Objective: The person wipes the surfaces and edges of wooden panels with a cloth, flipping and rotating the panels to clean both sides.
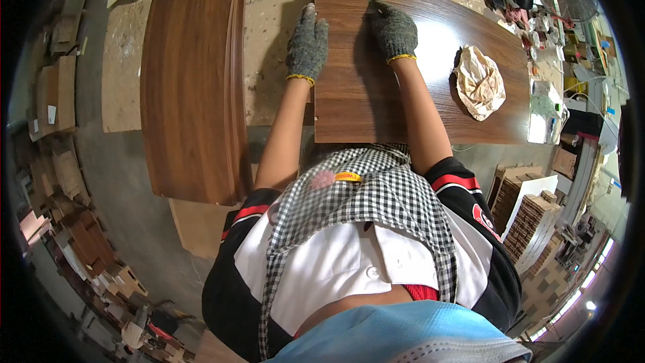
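A dark grey knitted work glove with a yellow cuff covers each of my hands. My left hand (308,44) is at the left edge of a brown wood-grain panel (356,104), fingers stretched along the edge and thumb toward the panel. On the same panel's top, near its far side, rests my right hand (394,31), palm down. Its fingers point away and to the left, slightly bent; the fingertips are partly hidden, and nothing shows in them. A crumpled cream cloth (480,83) lies on the panel to the right of my right forearm.
To the left, a stack of similar brown panels (191,87) lies on the worn, paint-spotted bench (269,94). Small tools and supplies crowd the bench's far right (537,33). Stacked cardboard (531,228) stands on the floor at right; more cardboard (57,97) lines the left.
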Available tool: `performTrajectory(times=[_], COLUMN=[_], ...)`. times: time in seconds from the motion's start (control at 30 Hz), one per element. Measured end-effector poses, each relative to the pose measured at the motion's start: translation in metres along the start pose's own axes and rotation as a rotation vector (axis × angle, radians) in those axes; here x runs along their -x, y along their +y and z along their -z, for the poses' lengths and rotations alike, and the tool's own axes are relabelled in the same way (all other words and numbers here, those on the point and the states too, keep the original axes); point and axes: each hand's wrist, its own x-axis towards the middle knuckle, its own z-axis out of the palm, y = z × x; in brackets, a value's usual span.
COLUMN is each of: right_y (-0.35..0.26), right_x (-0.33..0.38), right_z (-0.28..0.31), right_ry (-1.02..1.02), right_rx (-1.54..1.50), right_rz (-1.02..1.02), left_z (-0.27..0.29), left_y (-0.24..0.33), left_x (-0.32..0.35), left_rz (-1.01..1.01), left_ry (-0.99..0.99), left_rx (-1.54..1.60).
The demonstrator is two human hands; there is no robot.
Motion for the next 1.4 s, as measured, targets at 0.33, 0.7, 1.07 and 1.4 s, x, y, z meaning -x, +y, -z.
performTrajectory(times=[0.33, 0.7, 1.07, 1.4], right_y=[-0.022, -0.034, -0.034, -0.034], right_x=[0.000, -0.006, -0.013, -0.011], right_z=[-0.004, -0.033, -0.035, -0.035], right_ry=[-0.065, 0.001, -0.082, -0.084], right_rx=[-0.026, 0.001, -0.030, -0.006], right_rz=[0.020, 0.165, 0.134, 0.142], left_z=[-0.002, -0.003, -0.006, -0.001], left_y=[-0.007, -0.007, -0.009, 0.001], left_x=[0.000, 0.000, 0.000, 0.003], left_rz=[-0.045, -0.033, -0.046, -0.013], left_ry=[0.026, 0.031, 0.067, 0.055], left_rx=[-0.009, -0.008, -0.065, -0.061])
